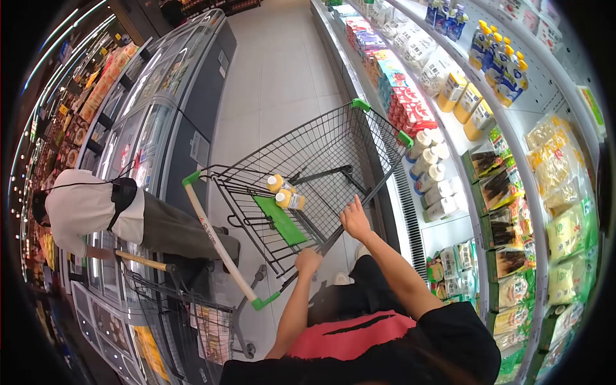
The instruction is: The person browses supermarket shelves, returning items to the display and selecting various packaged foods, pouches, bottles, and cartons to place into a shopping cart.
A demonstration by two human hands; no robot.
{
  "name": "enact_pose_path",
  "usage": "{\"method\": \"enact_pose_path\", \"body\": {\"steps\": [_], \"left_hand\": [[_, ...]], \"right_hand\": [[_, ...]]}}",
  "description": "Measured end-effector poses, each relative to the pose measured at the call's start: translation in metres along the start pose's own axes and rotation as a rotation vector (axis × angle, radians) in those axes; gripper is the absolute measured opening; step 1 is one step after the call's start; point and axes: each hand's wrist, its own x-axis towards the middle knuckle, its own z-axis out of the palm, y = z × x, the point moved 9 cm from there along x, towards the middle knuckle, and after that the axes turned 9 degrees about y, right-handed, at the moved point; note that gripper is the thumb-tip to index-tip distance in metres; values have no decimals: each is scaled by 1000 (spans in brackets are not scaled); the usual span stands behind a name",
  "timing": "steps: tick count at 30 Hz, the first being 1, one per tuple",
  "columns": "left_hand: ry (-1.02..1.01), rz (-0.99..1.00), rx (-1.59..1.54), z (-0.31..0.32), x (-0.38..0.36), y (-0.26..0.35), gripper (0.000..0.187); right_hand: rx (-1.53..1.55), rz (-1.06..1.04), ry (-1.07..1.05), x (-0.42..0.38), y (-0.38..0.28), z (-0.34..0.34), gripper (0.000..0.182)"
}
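Observation:
A wire shopping cart (289, 151) with green corner caps stands in front of me, turned at an angle. My left hand (308, 262) is closed around its near side rail, close to the handle end. Farther along the same rail rests my right hand (355, 219), its index finger stretched forward and the others curled at the rail. Two bottles of yellow drink (290, 199) with white caps lie in the cart beside the green seat panel (280, 220). The cart's pale handle (221, 247) points away to my left.
Refrigerated shelves (410, 212) with bottles, cartons and packets run along my right. Glass-topped freezers (151, 122) line the left. A person (96, 205) in a white shirt stands there, a hand on another cart (212, 327). Tiled floor (269, 64) stretches ahead between them.

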Motion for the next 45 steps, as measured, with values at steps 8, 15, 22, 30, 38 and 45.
{"method": "enact_pose_path", "body": {"steps": [8,15,22,30,38,45], "left_hand": [[32,26,13,-40,137,74,42],[71,-2,9,-92,245,119,49],[40,-22,-152,-133,339,150,77],[-204,-144,-423,-144,475,137,99],[250,-581,-1028,-161,709,50,65],[128,-636,-1426,-170,770,42,74]], "right_hand": [[111,59,23,128,82,53,23],[81,162,-45,243,140,99,23],[-99,61,-152,340,170,140,29],[-93,9,-878,431,197,244,23],[158,-86,-907,580,133,417,45],[382,-293,-585,670,45,500,70]]}}
